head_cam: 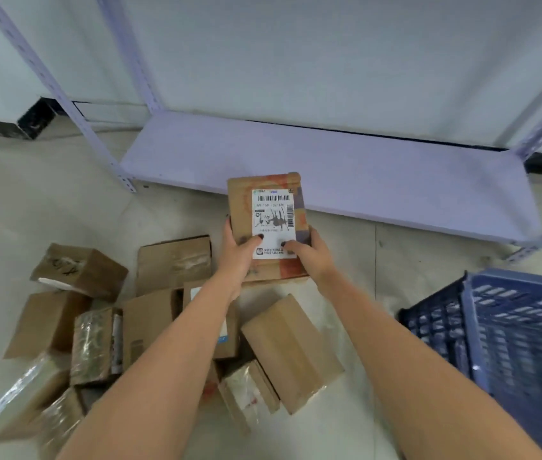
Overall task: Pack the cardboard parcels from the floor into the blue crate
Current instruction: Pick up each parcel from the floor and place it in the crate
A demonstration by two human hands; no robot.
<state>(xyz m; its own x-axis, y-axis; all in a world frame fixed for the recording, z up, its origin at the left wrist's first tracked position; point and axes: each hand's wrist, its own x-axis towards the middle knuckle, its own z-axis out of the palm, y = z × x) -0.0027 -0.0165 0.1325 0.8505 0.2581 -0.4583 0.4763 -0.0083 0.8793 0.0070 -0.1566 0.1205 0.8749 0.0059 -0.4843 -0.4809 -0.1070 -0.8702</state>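
I note both hands grasping one cardboard parcel (pixel 268 207), raised above the floor (pixel 47 200) in front of the low shelf (pixel 362 174). The left hand (pixel 238 257) grips the parcel's lower left edge, thumb laid across the white shipping label (pixel 274 224). The right hand (pixel 312 254) grips the lower right edge, thumb likewise on the label. The label faces up toward me, barcode at the top.

The blue crate (pixel 511 333) stands on the floor at my right, well apart from the held parcel; I cannot tell what lies inside it.

The remaining parcels (pixel 170 267) lie in a loose heap on the floor below and to the left of the hands. Several touch or overlap. Some are wrapped in clear tape or film. One plain brown box (pixel 293 350) lies tilted between my forearms.

The shelf is pale lilac, with slotted uprights (pixel 64 94) rising at its corners against a white wall (pixel 296 54).
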